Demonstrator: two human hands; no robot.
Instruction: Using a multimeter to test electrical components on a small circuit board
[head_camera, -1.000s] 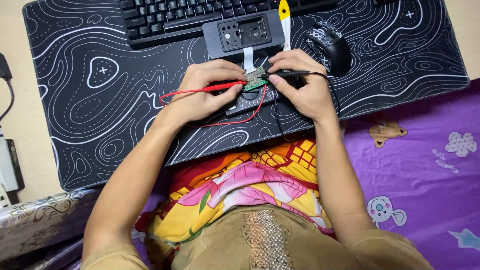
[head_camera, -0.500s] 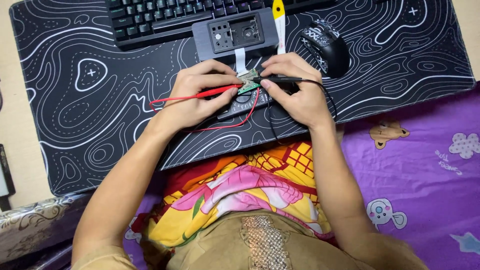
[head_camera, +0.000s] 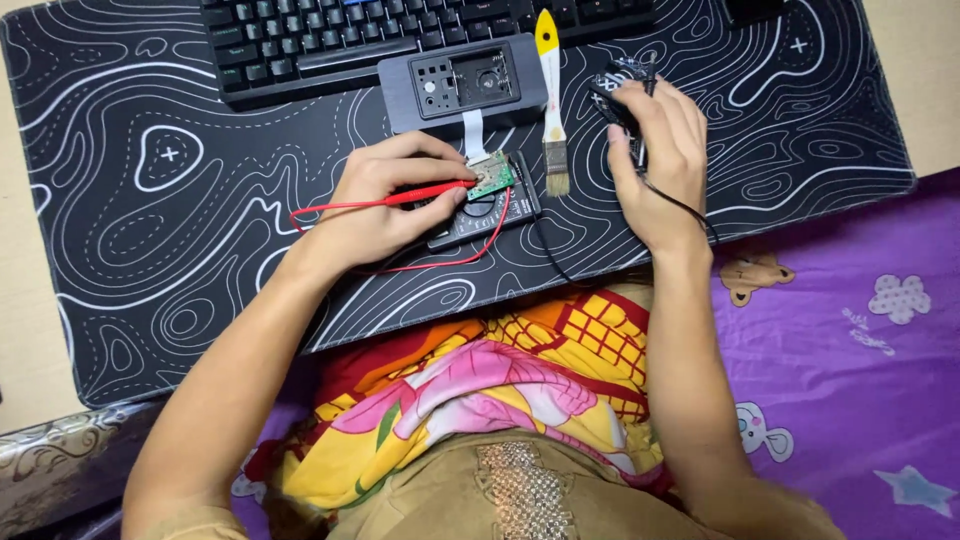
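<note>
My left hand (head_camera: 385, 200) pinches a red test probe (head_camera: 425, 192) and holds its tip on a small green circuit board (head_camera: 491, 175). The board lies on a black multimeter (head_camera: 480, 215) on the patterned desk mat (head_camera: 150, 200). A white ribbon cable (head_camera: 472, 128) joins the board to a grey opened device (head_camera: 460, 85) just behind it. My right hand (head_camera: 655, 150) is off to the right over a black mouse (head_camera: 612, 85). A black probe (head_camera: 640, 150) shows between its fingers, and its black lead (head_camera: 690, 208) trails back toward the meter.
A brush with a yellow handle (head_camera: 550, 110) lies between the grey device and the mouse. A black keyboard (head_camera: 400, 35) runs along the back of the mat. A purple printed sheet (head_camera: 850, 330) lies at the right, and colourful cloth (head_camera: 480, 390) covers my lap.
My right hand has lifted the black probe off the board and moved right and back to the mouse. My left hand still holds the red probe on the board.
</note>
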